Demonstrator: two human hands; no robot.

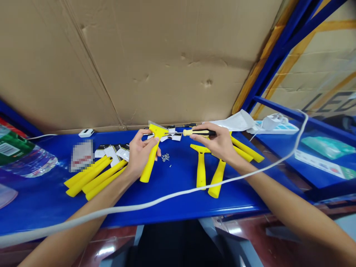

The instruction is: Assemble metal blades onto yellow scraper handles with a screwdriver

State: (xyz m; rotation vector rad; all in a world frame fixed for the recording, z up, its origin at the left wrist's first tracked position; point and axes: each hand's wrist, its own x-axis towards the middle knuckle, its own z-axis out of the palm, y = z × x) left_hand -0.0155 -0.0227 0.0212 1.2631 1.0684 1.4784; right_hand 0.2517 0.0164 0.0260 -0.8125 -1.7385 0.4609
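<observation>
My left hand (141,152) is closed around the neck of a yellow scraper (151,163), whose head points up and carries a thin clear blade edge. In my right hand (219,141) is a screwdriver (198,132) with a cream and black handle, held level. Its tip meets the scraper's head, or is very close to it; a screw there is too small to make out. Below, a small pile of screws (165,157) lies on the blue table (172,200). Two yellow scraper handles (201,167) lie under my right hand.
More yellow handles (94,178) lie at left beside white and black packets (111,152). Others (247,148) lie at right. A white cable (167,199) crosses in front of my arms. A large bottle (25,155) stands left; a cardboard wall (155,66) closes the back.
</observation>
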